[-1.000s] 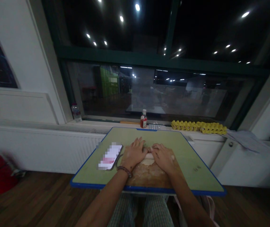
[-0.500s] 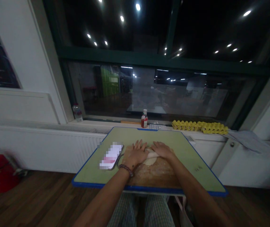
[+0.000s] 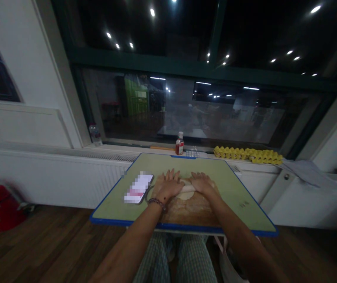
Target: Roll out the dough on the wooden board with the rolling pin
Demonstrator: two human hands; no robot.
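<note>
Dark window panes (image 3: 183,106) are rising behind a green desk (image 3: 112,210). Near its front edge, a board (image 3: 190,214) is bearing dough (image 3: 186,195) under a rolling pin (image 3: 188,188). Left hand (image 3: 170,188) and right hand (image 3: 203,183) are resting on the pin, each grip open, fingers extended. Toward the left edge, a phone (image 3: 140,188) is lying.

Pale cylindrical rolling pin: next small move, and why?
Probably roll the pale rolling pin slightly toward the person: the left hand and right hand lie over its ends, and flat off-white dough shows on its near side, atop the brown wooden board.
</note>
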